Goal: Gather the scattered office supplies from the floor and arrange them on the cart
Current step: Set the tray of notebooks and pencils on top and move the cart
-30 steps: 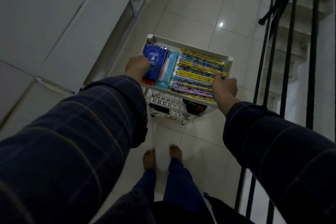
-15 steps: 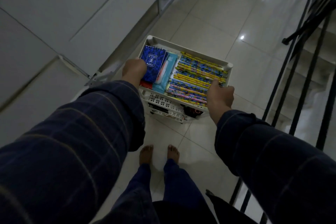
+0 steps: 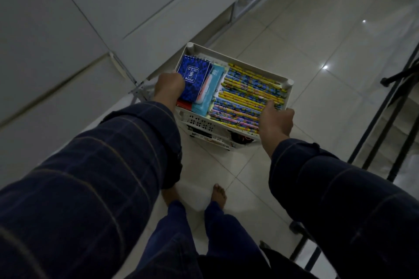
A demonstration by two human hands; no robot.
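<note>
A white tiered cart (image 3: pixel 240 55) stands on the tiled floor in front of me. Its top tray holds a blue spiral notepad (image 3: pixel 195 80), a light blue packet (image 3: pixel 209 90), a red item mostly hidden under the notepad, and several patterned yellow and blue pencils (image 3: pixel 249 95) laid side by side. My left hand (image 3: pixel 169 88) grips the tray's near left edge. My right hand (image 3: pixel 275 121) grips the near right corner. Lower shelves show perforated white plastic and dark items, too dim to name.
White cabinet fronts (image 3: pixel 90 29) run along the left, close to the cart. A black stair railing (image 3: pixel 390 108) stands to the right. A white cable lies on the floor at the top right. My bare feet (image 3: pixel 218 195) stand just behind the cart.
The view has swung so the cart sits nearer the cabinets and farther from the railing. Both hands have kept their hold on the top tray's edge.
</note>
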